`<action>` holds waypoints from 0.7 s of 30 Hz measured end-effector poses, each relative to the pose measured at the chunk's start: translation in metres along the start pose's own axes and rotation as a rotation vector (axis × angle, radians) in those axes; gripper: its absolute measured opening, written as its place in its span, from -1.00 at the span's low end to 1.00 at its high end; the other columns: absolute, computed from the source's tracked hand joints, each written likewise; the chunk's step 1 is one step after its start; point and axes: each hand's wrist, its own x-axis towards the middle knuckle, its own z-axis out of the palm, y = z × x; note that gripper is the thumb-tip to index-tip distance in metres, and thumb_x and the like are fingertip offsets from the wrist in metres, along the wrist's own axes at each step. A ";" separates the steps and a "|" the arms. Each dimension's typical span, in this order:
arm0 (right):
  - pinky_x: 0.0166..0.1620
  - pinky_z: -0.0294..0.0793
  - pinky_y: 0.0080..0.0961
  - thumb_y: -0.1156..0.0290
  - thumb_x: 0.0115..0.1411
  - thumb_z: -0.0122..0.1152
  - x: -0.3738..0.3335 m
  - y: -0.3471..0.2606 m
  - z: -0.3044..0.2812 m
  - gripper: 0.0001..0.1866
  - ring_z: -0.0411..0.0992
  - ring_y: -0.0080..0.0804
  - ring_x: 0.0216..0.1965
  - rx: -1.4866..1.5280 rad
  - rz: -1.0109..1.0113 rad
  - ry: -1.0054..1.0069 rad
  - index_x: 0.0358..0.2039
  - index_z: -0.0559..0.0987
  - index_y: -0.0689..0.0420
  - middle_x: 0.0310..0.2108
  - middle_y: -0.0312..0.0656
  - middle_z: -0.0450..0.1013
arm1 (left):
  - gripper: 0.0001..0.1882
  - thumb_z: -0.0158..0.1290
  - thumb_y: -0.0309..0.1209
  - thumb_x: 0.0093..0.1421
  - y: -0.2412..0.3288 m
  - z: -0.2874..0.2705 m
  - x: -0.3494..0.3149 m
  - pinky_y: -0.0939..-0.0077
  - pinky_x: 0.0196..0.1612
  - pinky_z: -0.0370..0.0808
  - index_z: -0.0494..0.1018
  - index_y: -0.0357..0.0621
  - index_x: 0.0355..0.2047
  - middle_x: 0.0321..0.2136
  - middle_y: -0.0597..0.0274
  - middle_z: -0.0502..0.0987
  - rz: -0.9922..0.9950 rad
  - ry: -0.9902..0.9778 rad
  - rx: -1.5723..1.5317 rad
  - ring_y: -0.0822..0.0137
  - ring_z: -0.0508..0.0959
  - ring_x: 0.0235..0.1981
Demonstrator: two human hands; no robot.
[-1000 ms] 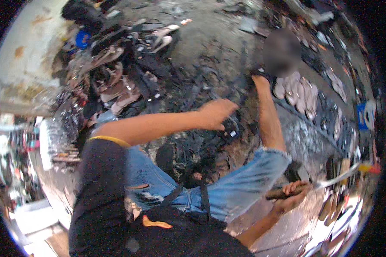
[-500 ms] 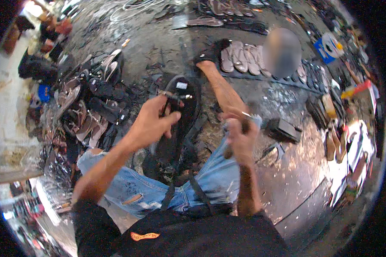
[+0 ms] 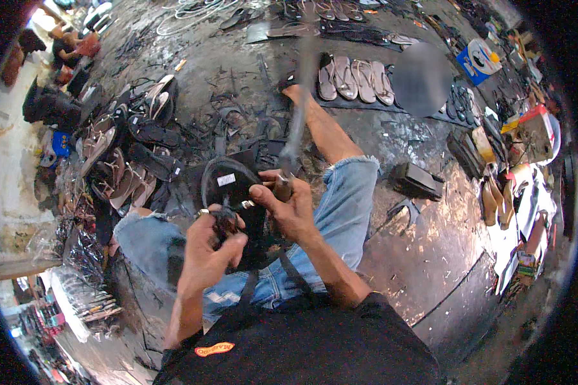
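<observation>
A black sandal [image 3: 239, 170] with a white label on its footbed is in front of me, between my legs. My left hand [image 3: 212, 247] is closed on its dark strap [image 3: 225, 221], where a small shiny metal piece shows. At the sandal's right side my right hand [image 3: 292, 208] wraps round a brown-handled tool. A long grey shaft or blade [image 3: 298, 122] runs up from that grip, blurred, so its exact kind is unclear. The right thumb lies close to another shiny bit on the strap.
Loose sandals [image 3: 131, 173] are heaped to my left. Pale sandals [image 3: 363, 80] stand in a row at the far right. A dark block [image 3: 416, 181] lies beyond my right knee. Dark scraps [image 3: 231, 115] litter the floor ahead, and a blue box [image 3: 478, 62] is farther right.
My right hand has come left and in to the sandal with the tool, whose long part now points away. The sandal and left hand have come nearer to me and leftward.
</observation>
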 end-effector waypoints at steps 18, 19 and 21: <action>-0.40 0.41 -0.05 0.15 0.37 0.03 -0.128 -0.017 -0.065 -0.71 0.45 0.26 -0.47 -0.696 0.225 -0.536 -0.15 0.49 0.11 -0.53 0.13 0.45 | -0.54 0.26 -0.28 0.24 0.011 -0.068 -0.035 0.54 -0.20 0.62 0.41 -0.32 0.00 -0.22 0.20 0.60 -0.381 0.219 -0.336 0.45 0.62 -0.26; -0.39 0.40 -0.04 0.14 0.37 0.04 -0.144 -0.018 -0.074 -0.71 0.45 0.28 -0.45 -0.698 0.263 -0.558 -0.18 0.49 0.11 -0.52 0.14 0.46 | -0.53 0.26 -0.28 0.24 0.009 -0.067 -0.037 0.52 -0.19 0.63 0.39 -0.33 0.02 -0.22 0.20 0.59 -0.401 0.240 -0.359 0.44 0.62 -0.24; -0.38 0.40 -0.01 0.11 0.35 0.05 -0.167 -0.027 -0.091 -0.70 0.45 0.32 -0.43 -0.709 0.339 -0.589 -0.24 0.49 0.11 -0.50 0.15 0.47 | -0.50 0.27 -0.28 0.24 0.007 -0.061 -0.038 0.49 -0.14 0.62 0.36 -0.34 0.04 -0.20 0.19 0.58 -0.358 0.258 -0.385 0.43 0.61 -0.20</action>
